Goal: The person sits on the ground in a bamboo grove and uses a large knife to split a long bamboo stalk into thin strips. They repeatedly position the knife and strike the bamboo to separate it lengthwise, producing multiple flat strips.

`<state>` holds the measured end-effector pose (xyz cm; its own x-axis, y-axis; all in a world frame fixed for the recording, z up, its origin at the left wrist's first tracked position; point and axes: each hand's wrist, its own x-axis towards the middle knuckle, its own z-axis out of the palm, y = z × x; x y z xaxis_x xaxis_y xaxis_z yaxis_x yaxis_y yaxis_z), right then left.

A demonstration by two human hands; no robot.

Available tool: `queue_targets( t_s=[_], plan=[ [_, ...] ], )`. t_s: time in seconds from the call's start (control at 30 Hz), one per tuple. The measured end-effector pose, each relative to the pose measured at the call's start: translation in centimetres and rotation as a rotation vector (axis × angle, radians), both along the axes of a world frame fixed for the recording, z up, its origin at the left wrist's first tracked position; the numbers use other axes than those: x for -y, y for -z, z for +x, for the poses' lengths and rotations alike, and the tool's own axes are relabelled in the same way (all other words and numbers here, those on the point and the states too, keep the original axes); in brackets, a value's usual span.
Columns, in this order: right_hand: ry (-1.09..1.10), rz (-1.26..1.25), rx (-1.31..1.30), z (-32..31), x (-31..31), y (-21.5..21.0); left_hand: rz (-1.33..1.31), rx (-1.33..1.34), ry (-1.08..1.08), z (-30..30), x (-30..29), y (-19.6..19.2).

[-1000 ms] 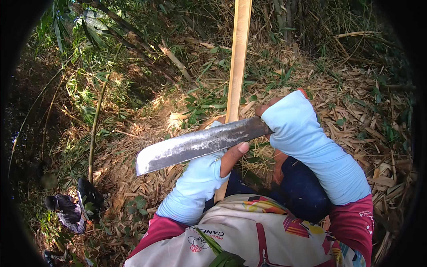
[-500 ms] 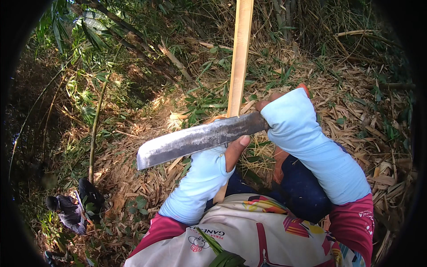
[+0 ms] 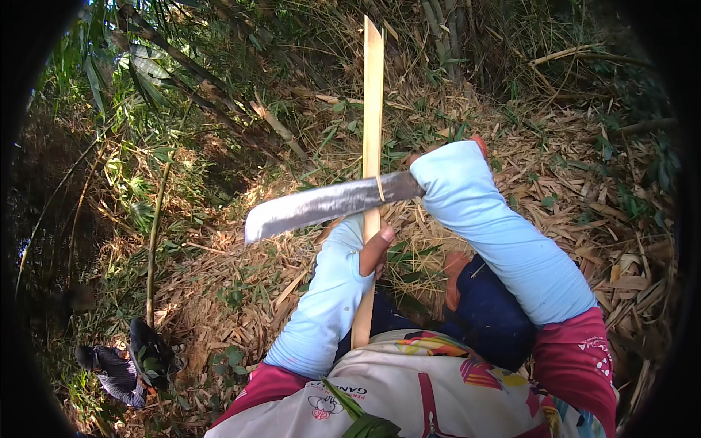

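Observation:
A pale split bamboo strip [image 3: 373, 109] stands lengthwise in front of me, its far end cut at a slant and its near end at my shirt. My left hand [image 3: 376, 252], in a light-blue sleeve cover, is closed round the strip's lower part, thumb on the right. My right hand [image 3: 447, 169] grips a machete, its handle hidden by the fingers and the blue cover. The broad machete blade [image 3: 314, 208] points left and crosses over the strip just beyond my left hand. A thin curled sliver [image 3: 380, 188] lies across the blade where it meets the strip.
Dry bamboo leaves [image 3: 562, 204] litter the ground. Bamboo stems [image 3: 445, 36] and a cut stump [image 3: 281, 128] stand farther off. My bent knee in dark blue [image 3: 489, 314] and a bare foot [image 3: 456, 277] lie below the right arm. Another person [image 3: 120, 376] sits at lower left.
The strip has come nearer, so its far end now shows. The machete has shifted away from my left thumb, and a sliver now shows on its blade. Both hands keep their grip.

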<state>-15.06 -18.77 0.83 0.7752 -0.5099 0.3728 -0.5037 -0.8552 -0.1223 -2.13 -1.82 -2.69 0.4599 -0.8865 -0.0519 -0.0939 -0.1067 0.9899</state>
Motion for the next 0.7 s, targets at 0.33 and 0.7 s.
queue_targets(
  t_s=[0.33,0.7],
  plan=[
    [0.762,0.477,0.299,-6.7,23.7,3.0,0.098,-0.190,0.205,-1.7,-0.3,0.2],
    [0.091,0.696,0.614,-4.0,6.5,1.8,-0.123,-0.178,0.057,-0.2,0.5,0.8]
  ],
)
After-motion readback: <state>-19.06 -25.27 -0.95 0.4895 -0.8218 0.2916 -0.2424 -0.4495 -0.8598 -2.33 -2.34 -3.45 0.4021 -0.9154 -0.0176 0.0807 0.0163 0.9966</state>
